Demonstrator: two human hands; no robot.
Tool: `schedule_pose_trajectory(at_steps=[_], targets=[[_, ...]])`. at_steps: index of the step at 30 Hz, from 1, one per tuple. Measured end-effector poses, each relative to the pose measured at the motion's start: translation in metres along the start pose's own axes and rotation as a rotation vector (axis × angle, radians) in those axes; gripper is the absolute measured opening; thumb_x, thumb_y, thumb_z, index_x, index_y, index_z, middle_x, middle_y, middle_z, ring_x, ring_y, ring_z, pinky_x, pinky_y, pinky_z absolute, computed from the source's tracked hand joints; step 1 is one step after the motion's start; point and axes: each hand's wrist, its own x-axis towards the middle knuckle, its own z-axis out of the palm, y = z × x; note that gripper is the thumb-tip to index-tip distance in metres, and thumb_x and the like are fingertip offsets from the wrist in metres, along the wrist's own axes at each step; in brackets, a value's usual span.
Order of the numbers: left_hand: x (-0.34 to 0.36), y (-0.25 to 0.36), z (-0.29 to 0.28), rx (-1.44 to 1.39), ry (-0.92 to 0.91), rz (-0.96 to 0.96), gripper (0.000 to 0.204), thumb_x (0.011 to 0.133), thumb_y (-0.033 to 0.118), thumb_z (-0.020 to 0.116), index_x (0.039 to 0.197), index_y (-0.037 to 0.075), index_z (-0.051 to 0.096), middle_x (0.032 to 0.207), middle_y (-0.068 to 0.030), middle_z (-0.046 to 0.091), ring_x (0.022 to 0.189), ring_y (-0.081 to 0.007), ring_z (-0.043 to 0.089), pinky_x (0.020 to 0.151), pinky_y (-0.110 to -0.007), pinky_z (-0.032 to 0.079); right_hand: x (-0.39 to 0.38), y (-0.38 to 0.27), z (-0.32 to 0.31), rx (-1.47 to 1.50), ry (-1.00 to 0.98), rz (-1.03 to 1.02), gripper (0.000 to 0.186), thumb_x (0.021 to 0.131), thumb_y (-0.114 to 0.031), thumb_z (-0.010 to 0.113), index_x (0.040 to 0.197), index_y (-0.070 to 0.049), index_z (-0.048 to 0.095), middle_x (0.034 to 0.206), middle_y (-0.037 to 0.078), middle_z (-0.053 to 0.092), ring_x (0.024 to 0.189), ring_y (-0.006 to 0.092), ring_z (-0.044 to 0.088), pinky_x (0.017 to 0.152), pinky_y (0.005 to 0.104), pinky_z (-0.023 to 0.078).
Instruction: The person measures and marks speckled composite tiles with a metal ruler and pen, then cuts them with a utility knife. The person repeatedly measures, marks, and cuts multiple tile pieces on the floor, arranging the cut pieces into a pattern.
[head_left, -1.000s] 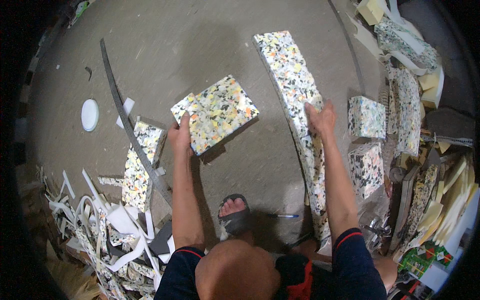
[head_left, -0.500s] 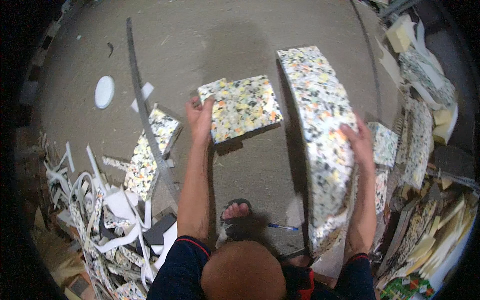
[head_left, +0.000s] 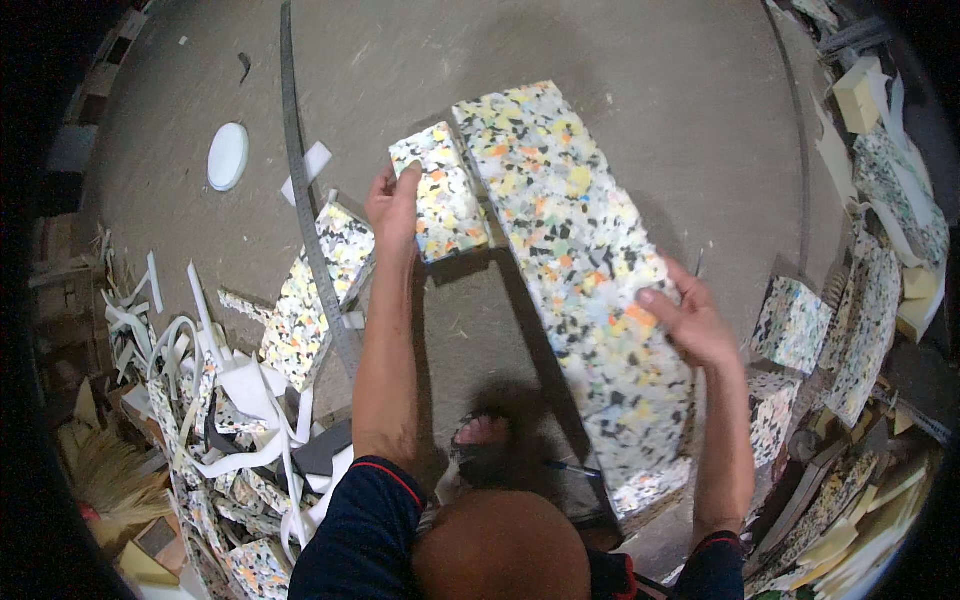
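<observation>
I see the large speckled slab [head_left: 570,220] swung leftward over the last half second, its broad face turned up more fully, so the wide gap to the small speckled block [head_left: 445,195] has narrowed to a sliver. To me that means the two pieces are now being handled as a pair, edge beside edge; I cannot tell whether they touch or slightly overlap. The left hand [head_left: 393,205] is closed around the block's left edge, thumb on top. The right hand [head_left: 695,320] grips the slab's right edge, thumb flat on its face, fingers spread partway along the side.

Below is a grey floor [head_left: 720,170]. On my left lie a white oval disc [head_left: 228,157] and a long dark strip [head_left: 292,110] crossing another speckled piece [head_left: 300,320], with a tangle of offcuts [head_left: 245,385] nearer the body. On the right, a speckled cube [head_left: 793,323] stands near heaped scraps, yellowish foam [head_left: 858,95] among them.
</observation>
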Motion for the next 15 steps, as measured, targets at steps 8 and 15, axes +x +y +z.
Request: schedule_pose_trajectory(at_steps=[8,15], targets=[[-0.019,0.015,0.0,0.361,-0.086,0.039,0.061,0.099,0.039,0.062,0.136,-0.009,0.055,0.12,-0.0206,0.067,0.105,-0.0255,0.064,0.096,-0.038,0.048,-0.014,0.002,-0.004,-0.505,-0.066,-0.032,0.08,0.091,-0.039,0.071,0.155,-0.001,0.04,0.131,0.027,0.065,0.116,0.0343,0.067,0.102,0.0402,0.049],[-0.02,0.019,0.001,0.57,-0.044,-0.006,0.076,0.1,0.05,0.055,0.144,-0.011,0.046,0.133,-0.0301,0.06,0.121,-0.0338,0.061,0.104,-0.041,0.045,-0.014,0.063,0.066,-0.493,-0.045,0.055,0.089,0.092,-0.039,0.072,0.162,-0.01,0.024,0.127,0.029,0.066,0.11,0.0365,0.071,0.098,0.0427,0.053]])
